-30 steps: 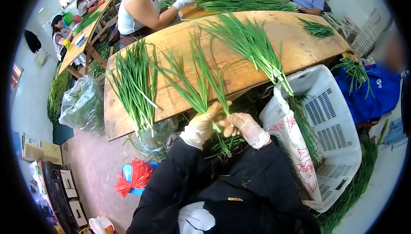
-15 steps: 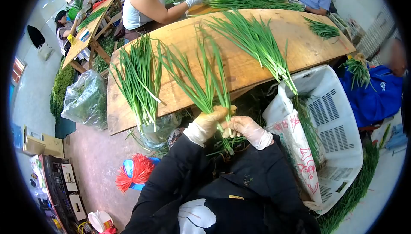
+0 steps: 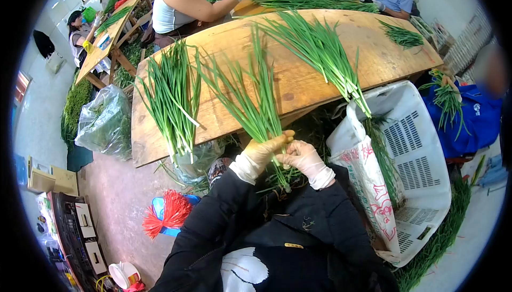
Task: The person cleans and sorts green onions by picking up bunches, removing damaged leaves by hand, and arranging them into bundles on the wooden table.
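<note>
My left hand (image 3: pixel 260 154), in a pale glove, is closed around a small bunch of garlic chives (image 3: pixel 260 117). The green leaves fan out over the table edge, and the stem ends poke out below my fingers. My right hand (image 3: pixel 305 159), gloved too, is pinched closed on the lower stems, right beside the left. On the wooden table (image 3: pixel 224 46), a thick pile of chives (image 3: pixel 173 100) lies to the left. Another pile (image 3: pixel 325 54) lies to the right, its white ends over the edge.
A white plastic crate (image 3: pixel 421 153) with a printed sack (image 3: pixel 376 196) stands at my right. Red strips (image 3: pixel 173 209) sit on something blue at my left. A clear bag (image 3: pixel 106 124) stands by the table. Co-workers sit across and at another table (image 3: pixel 109 44).
The separate chive leaves at the right have come together with the bunch in my left hand. My right hand has shifted slightly left and up along the stems.
</note>
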Available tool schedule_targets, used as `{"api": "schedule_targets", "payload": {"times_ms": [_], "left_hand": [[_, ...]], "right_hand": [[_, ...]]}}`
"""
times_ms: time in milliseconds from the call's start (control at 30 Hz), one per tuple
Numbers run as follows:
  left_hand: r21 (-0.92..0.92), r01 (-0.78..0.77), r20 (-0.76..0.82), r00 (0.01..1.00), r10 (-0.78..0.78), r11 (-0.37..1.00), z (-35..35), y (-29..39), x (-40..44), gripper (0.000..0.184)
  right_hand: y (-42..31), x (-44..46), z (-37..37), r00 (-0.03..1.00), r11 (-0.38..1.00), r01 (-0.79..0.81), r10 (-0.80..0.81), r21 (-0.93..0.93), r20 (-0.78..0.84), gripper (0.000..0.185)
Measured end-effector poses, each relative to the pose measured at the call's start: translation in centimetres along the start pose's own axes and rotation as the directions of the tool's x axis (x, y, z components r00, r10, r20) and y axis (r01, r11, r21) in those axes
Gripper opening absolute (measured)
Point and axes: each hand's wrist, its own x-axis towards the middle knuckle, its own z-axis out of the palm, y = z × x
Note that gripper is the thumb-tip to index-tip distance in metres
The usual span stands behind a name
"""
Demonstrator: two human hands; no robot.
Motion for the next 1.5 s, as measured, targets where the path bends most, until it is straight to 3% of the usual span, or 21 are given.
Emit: {"api": "schedule_targets", "payload": {"times_ms": [100,167,200,233,300,500,533,567,600,667,700,733,767,800,900,967,1033,1167,1300,1433,1500], "left_hand": [[-0.003,0.186,0.079,0.98,-0.185,0.983,0.0,1.0,-0.5,0.037],[-0.161,0.044,-0.009,0.999,-0.046,0.986,0.8,-0.1,-0.5,0.036],[-0.131,-0.002,-0.089,0.996,-0.01,0.991,0.7,-0.6,-0.1,0.035],[-0.121,-0.146,-0.136,0.982,0.129,0.982,1.5,0.0,-0.1,0.035],[-0.075,-0.165,-0.194,0.97,0.148,0.983,2.7,2.2,0.4,0.032],[0.106,-0.164,-0.349,0.918,0.191,0.981,-2.7,10.0,1.3,0.027],[0.37,-0.186,-0.424,0.838,0.344,0.91,-1.4,11.2,-0.1,0.039],[0.553,0.1,-0.519,0.818,0.248,0.827,-2.8,11.6,-0.3,0.056],[0.219,-0.168,-0.58,0.77,0.266,0.961,-1.8,12.1,-1.2,0.069],[0.582,-0.061,-0.651,0.563,0.51,0.811,-2.9,10.4,-2.5,0.085],[0.866,0.191,-0.486,0.54,0.687,0.462,-3.4,9.5,-2.6,0.088],[0.88,0.474,-0.292,0.486,0.824,0.032,-3.9,8.6,-2.7,0.091],[0.831,0.536,-0.138,0.457,0.878,-0.149,-2.1,8.9,-3.0,0.092],[0.777,0.556,-0.156,0.624,0.766,-0.295,-0.8,9.6,-2.7,0.076],[0.643,0.376,-0.056,0.892,0.449,-0.667,-3.1,10.6,-0.2,0.061],[0.726,0.326,0.142,0.791,0.596,-0.606,-5.8,11.4,0.1,0.055],[0.744,0.493,-0.25,0.831,0.498,-0.45,-5.7,13.3,-1.8,0.057],[0.675,0.674,-0.405,0.677,0.615,-0.298,-10.0,11.9,-2.1,0.052],[0.69,0.659,-0.301,0.637,0.71,-0.298,-10.1,11.0,-1.7,0.049],[0.697,0.638,-0.246,0.64,0.728,-0.326,-7.4,11.7,-2.3,0.065],[0.791,0.482,0.0,0.615,0.788,-0.376,-5.9,11.7,-2.9,0.063]], "right_hand": [[-0.9,0.2,0.3,0.995,0.99,-0.088,0.082,0.108,0.059,0.022],[-0.4,0.6,0.6,1.0,1.0,0.01,-0.011,0.03,0.005,0.022],[-0.8,0.3,0.8,0.882,0.85,0.393,-0.456,-0.35,-0.118,0.019],[-1.3,0.2,1.1,0.676,0.61,0.499,-0.719,-0.616,-0.163,0.02],[-1.6,-0.1,1.1,0.466,0.446,0.497,-0.861,-0.744,-0.204,0.021],[2.4,-4.0,1.1,0.822,0.893,0.349,-0.438,-0.285,-0.364,0.018],[3.9,-4.3,1.0,0.857,0.826,0.34,-0.469,-0.45,-0.213,0.018],[5.9,-4.6,0.9,0.883,0.726,0.341,-0.465,-0.597,-0.062,0.02],[10.2,-4.8,1.1,0.977,0.7,0.168,-0.211,-0.695,0.024,0.025],[10.7,-5.5,1.5,0.959,0.65,-0.054,0.245,-0.758,0.142,0.036],[10.6,-5.5,2.0,0.913,0.538,-0.069,0.373,-0.84,0.164,0.041],[10.1,-5.3,2.1,0.914,0.54,-0.077,0.374,-0.838,0.156,0.041],[8.7,-4.8,2.0,0.83,0.477,-0.044,0.507,-0.878,0.234,0.04],[7.8,-4.3,1.8,0.718,0.418,0.004,0.631,-0.908,0.294,0.041],[3.9,-2.1,0.7,0.944,0.465,0.012,0.288,-0.885,0.164,0.036],[0.2,-1.0,-2.4,0.973,0.755,-0.003,-0.148,-0.656,-0.175,0.029],[-1.0,0.7,-6.2,0.724,0.698,0.164,-0.565,-0.697,-0.396,0.02],[-2.7,3.7,-13.6,0.593,0.429,-0.131,-0.688,-0.894,-0.417,0.04],[-2.6,7.8,-14.8,0.675,0.308,-0.363,-0.565,-0.88,-0.476,0.075],[-2.0,10.2,-16.5,0.795,0.368,-0.402,-0.314,-0.838,-0.519,0.06],[-3.1,10.1,-16.9,0.791,0.33,-0.402,-0.345,-0.854,-0.505,0.045]]}}
